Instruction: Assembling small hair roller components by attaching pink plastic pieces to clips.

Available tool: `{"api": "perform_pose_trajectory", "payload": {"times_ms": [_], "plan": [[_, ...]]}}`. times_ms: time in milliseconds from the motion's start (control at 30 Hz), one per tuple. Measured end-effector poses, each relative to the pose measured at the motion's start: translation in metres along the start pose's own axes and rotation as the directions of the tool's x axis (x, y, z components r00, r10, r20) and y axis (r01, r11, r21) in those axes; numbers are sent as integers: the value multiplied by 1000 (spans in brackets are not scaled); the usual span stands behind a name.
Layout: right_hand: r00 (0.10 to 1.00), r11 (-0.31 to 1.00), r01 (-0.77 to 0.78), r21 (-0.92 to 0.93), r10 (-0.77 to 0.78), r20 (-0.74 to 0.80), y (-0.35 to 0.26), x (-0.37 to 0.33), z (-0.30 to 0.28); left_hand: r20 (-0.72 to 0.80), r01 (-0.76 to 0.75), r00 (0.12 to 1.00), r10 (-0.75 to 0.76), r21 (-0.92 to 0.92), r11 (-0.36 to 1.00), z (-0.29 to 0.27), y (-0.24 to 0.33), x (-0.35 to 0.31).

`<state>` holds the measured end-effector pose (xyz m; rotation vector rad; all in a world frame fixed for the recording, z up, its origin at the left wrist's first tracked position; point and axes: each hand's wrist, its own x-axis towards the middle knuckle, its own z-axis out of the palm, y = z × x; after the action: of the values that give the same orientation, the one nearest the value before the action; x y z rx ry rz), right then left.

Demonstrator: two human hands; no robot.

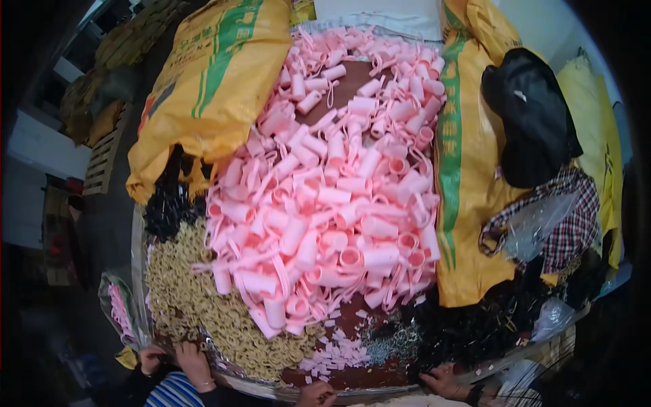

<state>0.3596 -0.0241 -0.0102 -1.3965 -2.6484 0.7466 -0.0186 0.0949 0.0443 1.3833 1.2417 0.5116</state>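
My left hand [317,393] is at the table's near edge, beside small pale pink chips [332,354]. Its fingers are curled, and the lower frame edge cuts it off, so whatever it grips is hidden. Farther right, my right hand [442,380], with a dark band at the wrist, rests on the edge by a heap of black pieces [468,336]. Its fingers are partly stretched and apart, with nothing visible in them. Small grey-green bits [393,342] lie between the hands. Beyond them rises a big heap of pink tubes with loops [332,197].
Another person's hands [193,365], below a blue striped garment, are at the left edge by a tan heap of small rings [196,298]. Yellow woven sacks [217,74] flank the pink heap. A black cloth [532,119] and checked cloth [569,217] lie at right.
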Motion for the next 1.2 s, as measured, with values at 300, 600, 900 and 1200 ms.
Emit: {"api": "perform_pose_trajectory", "payload": {"times_ms": [300, 600, 900, 1200], "plan": [[985, 993, -30, 111, 10, 172, -1, 40, -68, 32, -152, 988, 152, -27, 988, -43, 54, 61], [794, 988, 137, 73, -66, -604, 134, 383, -324, -88, -418, 815, 572, 594, 687, -135, 152, 310], [666, 761, -647, 59, 601, -441, 373, 566, -364, -65, -179, 924, 376, 798, 576, -153, 107, 473], [942, 916, -325, 234, 336, -10, 334, 570, -314, 192, -380, 894, 406, 805, 456, -165, 105, 482]]}}
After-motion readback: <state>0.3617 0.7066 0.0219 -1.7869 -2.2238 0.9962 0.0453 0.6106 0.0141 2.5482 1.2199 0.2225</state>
